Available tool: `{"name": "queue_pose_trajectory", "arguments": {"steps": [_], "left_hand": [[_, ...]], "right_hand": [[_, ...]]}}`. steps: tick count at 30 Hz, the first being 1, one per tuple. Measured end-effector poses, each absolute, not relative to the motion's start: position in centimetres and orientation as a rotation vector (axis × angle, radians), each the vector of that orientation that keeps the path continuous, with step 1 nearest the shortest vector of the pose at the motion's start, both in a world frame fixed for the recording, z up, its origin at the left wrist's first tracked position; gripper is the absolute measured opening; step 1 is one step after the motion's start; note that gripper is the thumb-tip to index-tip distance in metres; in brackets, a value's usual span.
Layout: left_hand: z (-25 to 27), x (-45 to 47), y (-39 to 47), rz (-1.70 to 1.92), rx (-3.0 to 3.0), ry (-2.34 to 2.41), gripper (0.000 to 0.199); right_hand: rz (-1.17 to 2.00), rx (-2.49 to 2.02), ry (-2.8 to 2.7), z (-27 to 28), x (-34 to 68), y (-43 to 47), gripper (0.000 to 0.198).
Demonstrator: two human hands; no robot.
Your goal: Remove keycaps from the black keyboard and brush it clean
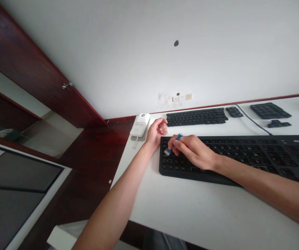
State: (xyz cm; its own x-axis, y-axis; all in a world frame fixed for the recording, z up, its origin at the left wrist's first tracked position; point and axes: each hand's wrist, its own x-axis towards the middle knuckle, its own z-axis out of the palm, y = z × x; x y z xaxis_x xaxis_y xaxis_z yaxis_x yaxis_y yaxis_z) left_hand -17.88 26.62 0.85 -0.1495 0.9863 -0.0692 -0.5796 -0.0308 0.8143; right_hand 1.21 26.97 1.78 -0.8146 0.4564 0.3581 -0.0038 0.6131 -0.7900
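A black keyboard base [206, 178] with its keycaps off lies on the white table, its bare key sockets showing. My right hand [194, 151] pinches a small blue brush [174, 145], whose pale bristles point down at the sockets near the base's left end. Just beyond that end, my left hand [156, 131] rests on its side by the corner of the base. Its fingers are loosely curled in, and nothing shows in them. Behind the base, the removed keycaps [196, 117] lie grouped in keyboard order.
At the table's left edge lies a white device [140, 125] with a short strap. More keycaps [269, 110] lie at the back right, beside a dark cable [253, 121] running to the base. Wall sockets [182, 98] sit behind; a dark red door [47, 69] stands left.
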Motion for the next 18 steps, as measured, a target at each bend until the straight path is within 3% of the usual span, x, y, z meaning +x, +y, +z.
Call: {"name": "queue_pose_trajectory", "arguments": {"steps": [18], "left_hand": [[0.77, -17.17, 26.18, 1.511, 0.725, 1.03, 0.025]], "right_hand": [[1.06, -0.374, -2.323, 2.18, 1.01, 26.5, 0.044]]}}
